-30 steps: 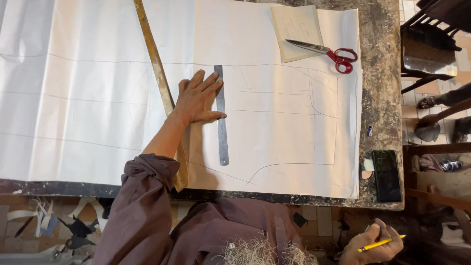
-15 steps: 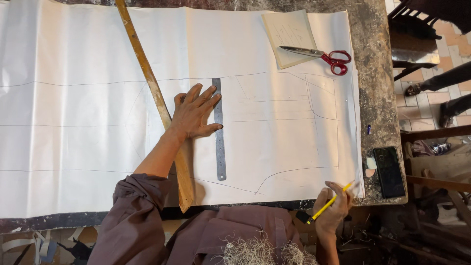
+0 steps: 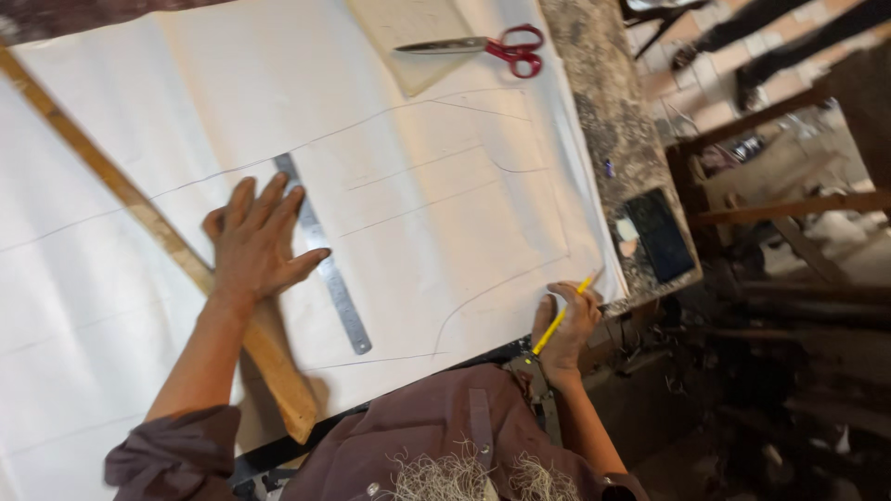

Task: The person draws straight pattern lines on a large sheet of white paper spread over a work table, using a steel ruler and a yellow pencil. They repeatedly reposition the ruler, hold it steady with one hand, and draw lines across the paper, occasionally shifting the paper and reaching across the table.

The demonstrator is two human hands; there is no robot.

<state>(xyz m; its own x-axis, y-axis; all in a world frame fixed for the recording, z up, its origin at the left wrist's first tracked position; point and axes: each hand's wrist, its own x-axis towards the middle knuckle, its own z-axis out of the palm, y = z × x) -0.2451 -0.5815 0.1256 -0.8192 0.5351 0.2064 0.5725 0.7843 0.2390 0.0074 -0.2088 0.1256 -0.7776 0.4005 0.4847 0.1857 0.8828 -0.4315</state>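
Observation:
My left hand [image 3: 257, 243] lies flat, fingers spread, on a big sheet of white paper [image 3: 436, 204] with pencilled pattern lines. Its fingertips touch a short steel ruler [image 3: 325, 260], and its wrist crosses a long wooden straightedge [image 3: 148, 223] that runs diagonally over the sheet. My right hand [image 3: 562, 329] grips a yellow pencil [image 3: 561, 315] at the near edge of the table, the tip by the sheet's lower right corner.
Red-handled scissors [image 3: 483, 44] rest on a folded beige piece [image 3: 408, 37] at the far side. A dark phone [image 3: 661, 237] lies on the stained table edge [image 3: 613, 130] to the right. Wooden furniture and clutter stand beyond the table on the right.
My right hand has come up from below the table edge with the pencil to the sheet's corner. The view has tilted and moved closer. My left hand stays on the rulers.

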